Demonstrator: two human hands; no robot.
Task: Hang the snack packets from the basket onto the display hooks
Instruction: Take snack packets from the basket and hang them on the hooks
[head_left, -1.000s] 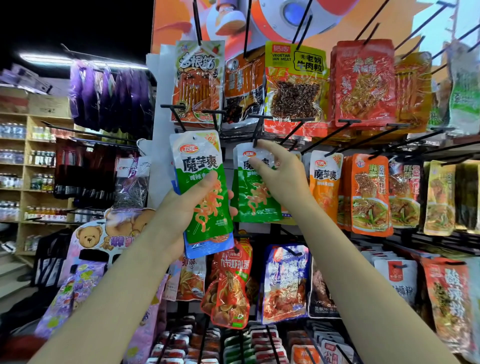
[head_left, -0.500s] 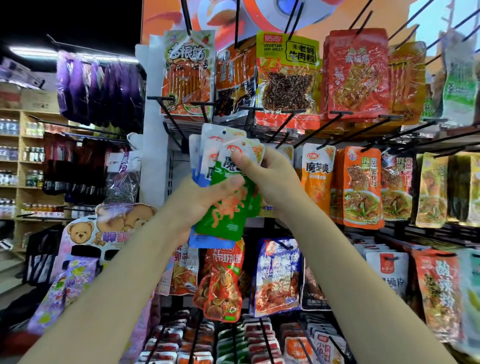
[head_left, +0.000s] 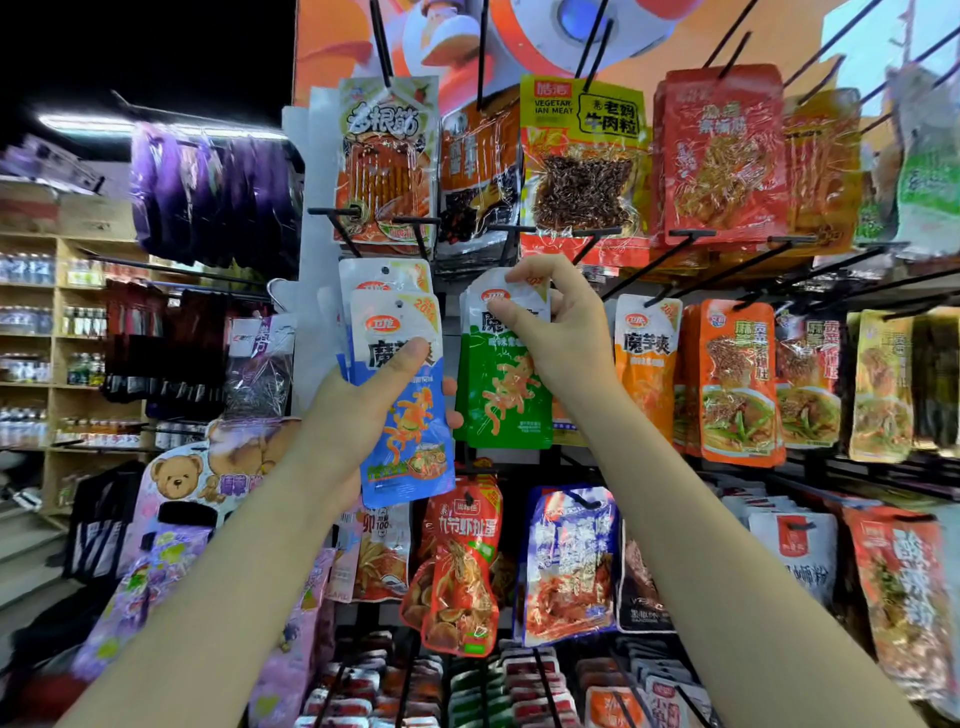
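Note:
My left hand (head_left: 363, 410) grips a small stack of blue snack packets (head_left: 410, 431), thumb across the front one, just below the left display hook (head_left: 343, 228). My right hand (head_left: 561, 332) pinches the white top of a green snack packet (head_left: 506, 400) right under the middle display hook (head_left: 511, 234). Whether that packet's hole sits on the hook is hidden by my fingers. The basket is out of view.
Orange packets (head_left: 647, 353) hang to the right of the green one, with more snack rows above (head_left: 582, 166) and below (head_left: 462, 566). Black hook rods (head_left: 675, 260) stick out toward me. Purple bags (head_left: 208, 192) and shelves of bottles (head_left: 31, 322) stand at the left.
My right hand took the green packet off the stack in my left hand and carried it right to the middle hook. The left hand now shows only blue packets.

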